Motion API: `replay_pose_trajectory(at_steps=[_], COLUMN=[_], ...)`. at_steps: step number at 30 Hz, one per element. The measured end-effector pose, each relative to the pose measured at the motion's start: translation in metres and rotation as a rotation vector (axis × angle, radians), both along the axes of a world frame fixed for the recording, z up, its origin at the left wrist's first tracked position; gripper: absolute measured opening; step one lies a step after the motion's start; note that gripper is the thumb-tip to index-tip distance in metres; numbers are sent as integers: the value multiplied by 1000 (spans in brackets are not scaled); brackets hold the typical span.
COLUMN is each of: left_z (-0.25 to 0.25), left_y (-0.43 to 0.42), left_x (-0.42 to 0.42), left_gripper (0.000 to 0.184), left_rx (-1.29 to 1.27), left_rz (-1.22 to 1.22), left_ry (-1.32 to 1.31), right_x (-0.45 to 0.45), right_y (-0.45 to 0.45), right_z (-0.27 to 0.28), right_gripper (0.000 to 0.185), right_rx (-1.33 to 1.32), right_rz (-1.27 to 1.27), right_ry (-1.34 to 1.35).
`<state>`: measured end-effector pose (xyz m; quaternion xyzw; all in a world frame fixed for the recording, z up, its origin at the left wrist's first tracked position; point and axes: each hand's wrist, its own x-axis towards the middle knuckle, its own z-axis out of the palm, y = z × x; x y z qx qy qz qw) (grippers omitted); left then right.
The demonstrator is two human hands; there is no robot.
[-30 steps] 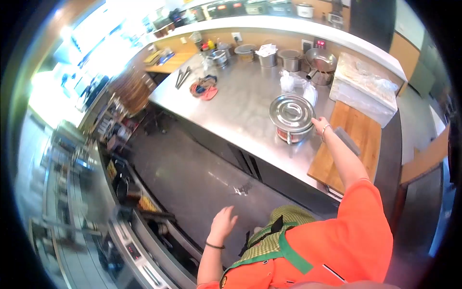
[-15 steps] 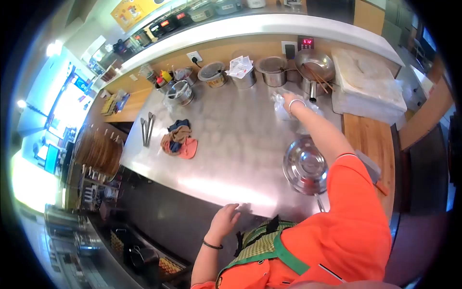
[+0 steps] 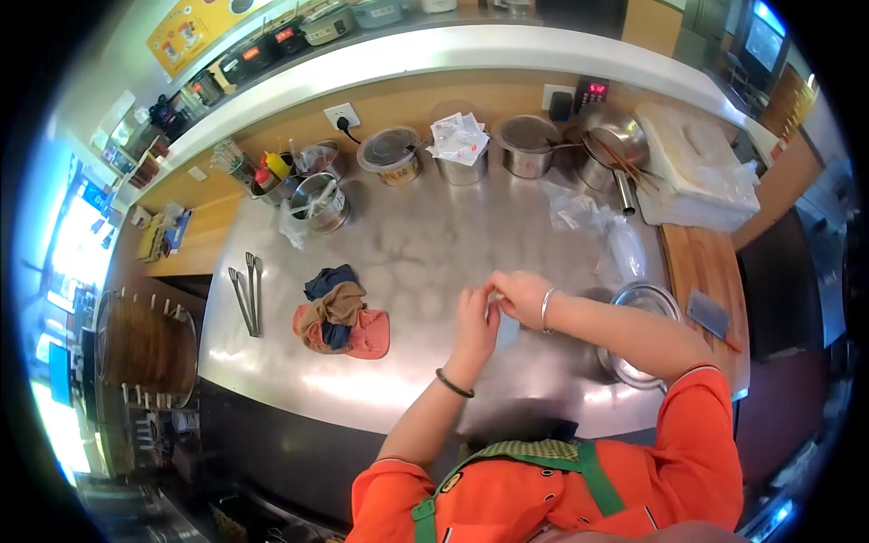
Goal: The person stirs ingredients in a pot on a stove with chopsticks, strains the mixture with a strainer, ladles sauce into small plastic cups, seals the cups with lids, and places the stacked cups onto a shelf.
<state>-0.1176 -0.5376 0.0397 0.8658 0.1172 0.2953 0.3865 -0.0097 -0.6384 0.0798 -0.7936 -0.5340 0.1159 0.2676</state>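
Observation:
My left hand (image 3: 476,324) and my right hand (image 3: 525,297) meet over the middle of the steel table, their fingertips pinched together. A thin, pale translucent plastic piece (image 3: 508,331) hangs just below the fingers; its exact kind is unclear. Beyond my right hand, crumpled clear plastic bags (image 3: 576,208) lie on the tabletop. My right forearm crosses over a round steel pan (image 3: 648,296), hiding part of it. To the left of my hands lies a heap of brown and navy cloth (image 3: 337,306) with a salmon-coloured cap (image 3: 369,335).
Metal tongs (image 3: 245,294) lie at the left. Along the back stand a steel pot (image 3: 327,206), lidded containers (image 3: 391,156) and a wok (image 3: 615,136) with chopsticks. A cleaver (image 3: 709,313) rests on the wooden board (image 3: 701,258) at the right, before a white foam box (image 3: 697,172).
My right hand has come back from the plastic bags to the table's middle. My left hand has risen from the front edge to meet it, and pale plastic now shows at the fingers.

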Motion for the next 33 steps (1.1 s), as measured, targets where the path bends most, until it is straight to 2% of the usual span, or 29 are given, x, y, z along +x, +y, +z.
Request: replay_pose_trajectory(at_steps=[1, 3, 10, 12, 13, 14, 15, 16, 18, 19, 20, 22, 23, 25, 27, 28, 30, 32, 33], left_z=[-1, -2, -19, -24, -35, -54, -53, -51, -44, -45, -47, -45, -41, -30, -22, -27, -43, -55, -58], left_y=[6, 17, 23, 28, 33, 39, 43, 48, 53, 54, 53, 49, 48, 46, 40, 40, 42, 45, 49], left_x=[-9, -28, -58, -68, -68, -64, -64, -66, -72, -77, -76, -78, -80, -86, -96, -102, -107, -107, -108], left_gripper=[20, 15, 10, 7, 7, 7, 8, 8, 13, 13, 14, 16, 17, 18, 13, 13, 12, 14, 16], left_rx=[-4, -186, -173, -453, -454, -667, -878, -874, -1397, -1396, -1297, -1202, -1229, -1245, -1058, -1057, -149, -250, -346], left_rz=[-16, -121, -45, -83, -74, -111, -148, -142, -413, -410, -456, -491, -562, -624, -333, -328, -259, -245, -234], left_ry=[9, 152, 40, 311, 309, 242, 175, 177, 126, 127, 115, 97, 103, 103, -13, -13, 148, 213, 278], right_x=[-9, -37, -81, -84, -81, -76, -81, -82, -81, -83, -88, -112, -120, -120, -121, -123, -124, -125, -121], right_y=[-1, -2, -16, -26, -30, -34, -31, -28, -26, -29, -28, -25, -20, -9, -3, -3, -5, -11, -15], right_z=[-4, -11, -31, -54, -75, -101, -102, -102, -90, -82, -75, -58, -51, -68, -77, -78, -74, -61, -63], right_gripper=[17, 14, 16, 17, 17, 17, 17, 17, 19, 26, 26, 32, 32, 29, 25, 22, 19, 18, 18], right_rx=[-3, -2, 86, 231, 230, 400, 566, 569, 942, 981, 978, 300, 291, 241, 190, 272, 351, 238, 234], right_rz=[25, 5, -141, -207, -198, -193, -190, -185, -368, -422, -411, -337, -304, -359, -421, -427, -430, -398, -388], right_ry=[-6, -53, -113, 240, 242, 494, 753, 759, 1634, 1746, 1743, 1056, 865, 844, 821, 901, 978, 622, 624])
